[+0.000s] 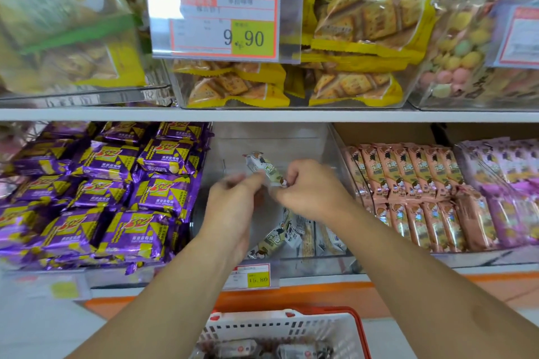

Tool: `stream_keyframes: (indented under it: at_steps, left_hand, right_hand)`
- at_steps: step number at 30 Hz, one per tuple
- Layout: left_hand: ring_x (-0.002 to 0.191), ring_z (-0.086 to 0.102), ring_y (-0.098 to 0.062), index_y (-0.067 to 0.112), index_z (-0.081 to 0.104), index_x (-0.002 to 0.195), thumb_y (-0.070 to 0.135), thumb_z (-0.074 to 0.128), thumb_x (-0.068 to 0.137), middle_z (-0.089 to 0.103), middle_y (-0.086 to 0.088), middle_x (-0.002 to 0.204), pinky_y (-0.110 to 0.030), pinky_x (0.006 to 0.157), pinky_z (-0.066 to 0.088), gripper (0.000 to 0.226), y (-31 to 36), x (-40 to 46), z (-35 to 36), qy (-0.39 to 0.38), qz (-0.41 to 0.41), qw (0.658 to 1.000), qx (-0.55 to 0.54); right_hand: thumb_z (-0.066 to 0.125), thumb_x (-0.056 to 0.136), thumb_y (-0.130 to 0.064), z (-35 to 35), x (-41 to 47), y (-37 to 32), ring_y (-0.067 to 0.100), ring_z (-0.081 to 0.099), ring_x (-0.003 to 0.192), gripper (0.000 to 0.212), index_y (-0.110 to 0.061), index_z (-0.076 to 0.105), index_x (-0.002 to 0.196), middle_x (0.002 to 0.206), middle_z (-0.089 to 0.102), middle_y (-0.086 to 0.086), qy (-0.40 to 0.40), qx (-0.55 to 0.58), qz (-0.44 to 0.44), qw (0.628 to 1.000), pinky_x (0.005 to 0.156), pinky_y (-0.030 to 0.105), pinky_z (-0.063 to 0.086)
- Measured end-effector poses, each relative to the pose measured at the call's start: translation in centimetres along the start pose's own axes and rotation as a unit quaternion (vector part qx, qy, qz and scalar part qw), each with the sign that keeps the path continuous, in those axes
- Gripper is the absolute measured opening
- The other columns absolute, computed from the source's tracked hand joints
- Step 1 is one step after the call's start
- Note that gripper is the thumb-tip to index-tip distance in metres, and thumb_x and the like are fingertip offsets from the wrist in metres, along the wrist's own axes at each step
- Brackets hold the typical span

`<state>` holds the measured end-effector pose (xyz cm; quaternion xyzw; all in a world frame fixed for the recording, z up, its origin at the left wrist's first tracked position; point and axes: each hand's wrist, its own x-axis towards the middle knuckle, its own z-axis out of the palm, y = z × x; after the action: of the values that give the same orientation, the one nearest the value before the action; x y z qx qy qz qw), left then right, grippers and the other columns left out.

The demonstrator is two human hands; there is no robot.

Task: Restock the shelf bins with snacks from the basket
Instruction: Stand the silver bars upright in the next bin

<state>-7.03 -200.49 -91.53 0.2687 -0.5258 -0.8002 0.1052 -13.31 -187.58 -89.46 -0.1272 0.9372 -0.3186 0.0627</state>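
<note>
Both hands meet over the clear middle bin (335, 154) on the lower shelf. Her right hand (309, 189) pinches a white snack pack (264, 167) at its lower end, and the pack stands tilted above the bin. About the left hand (233, 201), it is blurred; its fingers reach to the same pack, but I cannot tell if they grip it. Some more white packs (294, 234) lie at the front of the bin, and the basket (280, 326) waits below with other snacks. For a good result, I think she should lay the pack flat beside the others, printed side up, not drop it.
</note>
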Motion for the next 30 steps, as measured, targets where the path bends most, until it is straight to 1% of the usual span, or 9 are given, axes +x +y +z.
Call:
stream_keyframes:
  at_steps: [3,5,9,11,15,19,21,26,30]
  left_hand:
    - [0.100,0.074,-0.028,0.011,0.070,0.118,0.014,0.077,0.083,0.077,-0.015,0.106,-0.044,0.094,0.059,0.035,-0.2,-0.3,0.2,-0.006,0.006,0.996,0.089]
    - [0.102,0.074,-0.031,0.013,0.069,0.119,0.015,0.072,0.081,0.077,-0.013,0.106,-0.054,0.097,0.057,0.038,-0.2,-0.1,0.1,-0.003,0.013,0.993,0.113]
    - [0.103,0.073,-0.029,0.016,0.071,0.114,0.011,0.067,0.088,0.078,-0.008,0.104,-0.056,0.099,0.055,0.027,0.0,0.3,-0.4,-0.020,0.036,0.986,0.164]
    - [0.104,0.073,-0.027,0.019,0.071,0.114,0.018,0.066,0.084,0.077,-0.006,0.107,-0.054,0.100,0.055,0.030,0.2,0.4,-0.5,-0.022,0.037,0.979,0.202]
    - [0.108,0.068,-0.019,0.021,0.071,0.117,0.013,0.058,0.094,0.075,0.001,0.110,-0.033,0.100,0.051,0.028,0.4,0.1,-0.6,-0.044,0.078,0.920,0.380]
    - [0.132,0.047,-0.027,0.014,0.061,0.129,0.016,0.060,0.091,0.053,-0.004,0.137,-0.033,0.109,0.041,0.038,0.3,0.0,-1.2,-0.082,0.146,0.766,0.621]
    - [0.140,0.038,-0.031,0.007,0.052,0.139,0.024,0.052,0.098,0.040,-0.010,0.149,-0.038,0.115,0.035,0.043,0.1,0.0,-1.4,-0.092,0.120,0.721,0.676]
    - [0.133,0.046,-0.037,0.009,0.059,0.130,0.027,0.046,0.100,0.041,-0.019,0.148,-0.044,0.109,0.043,0.037,-0.4,0.0,-1.1,-0.102,0.044,0.693,0.712]
    - [0.139,0.033,-0.035,0.015,0.059,0.133,0.022,0.051,0.093,0.026,-0.012,0.154,-0.039,0.114,0.034,0.042,-0.1,0.5,-1.1,-0.118,0.029,0.713,0.691]
  right_hand:
    - [0.076,0.074,-0.029,0.1,-0.7,-0.8,0.017,0.058,0.059,0.020,-0.017,0.061,0.069,0.062,0.064,0.000,-0.043,0.009,-0.055,0.998,0.052,0.030,0.043]
    - [0.080,0.074,-0.022,0.1,-0.9,-1.0,0.018,0.059,0.067,0.020,-0.017,0.062,0.083,0.080,0.068,0.005,-0.074,0.021,-0.078,0.994,0.055,0.033,0.044]
    - [0.086,0.071,-0.020,0.3,-0.6,-0.3,0.013,0.064,0.089,0.075,-0.042,0.044,0.129,0.127,0.045,-0.004,-0.076,0.090,-0.116,0.986,0.063,0.018,0.045]
    - [0.088,0.072,-0.020,0.5,-0.1,0.1,0.011,0.064,0.096,0.089,-0.048,0.042,0.143,0.131,0.037,-0.008,-0.092,0.069,-0.124,0.986,0.071,0.010,0.045]
    - [0.084,0.069,-0.024,1.8,0.7,0.8,0.018,0.065,0.097,0.067,-0.042,0.054,0.126,0.127,0.052,0.001,-0.083,0.007,-0.070,0.994,0.073,0.020,0.054]
    - [0.078,0.080,-0.025,3.1,0.5,0.5,0.028,0.061,0.103,0.051,-0.021,0.057,0.126,0.120,0.055,0.007,-0.073,-0.117,-0.047,0.989,0.078,0.030,0.050]
    - [0.071,0.085,-0.026,3.6,0.3,-0.2,0.034,0.059,0.112,0.043,-0.014,0.056,0.124,0.118,0.062,0.013,-0.053,-0.193,-0.060,0.978,0.080,0.034,0.046]
    - [0.068,0.088,-0.036,3.4,1.1,-0.9,0.035,0.057,0.110,0.038,-0.015,0.057,0.119,0.114,0.065,0.015,-0.076,-0.242,-0.050,0.966,0.082,0.036,0.038]
    - [0.068,0.084,-0.031,3.7,2.0,-0.6,0.028,0.060,0.097,0.033,-0.024,0.058,0.114,0.105,0.067,0.003,-0.120,-0.218,-0.042,0.968,0.088,0.032,0.046]
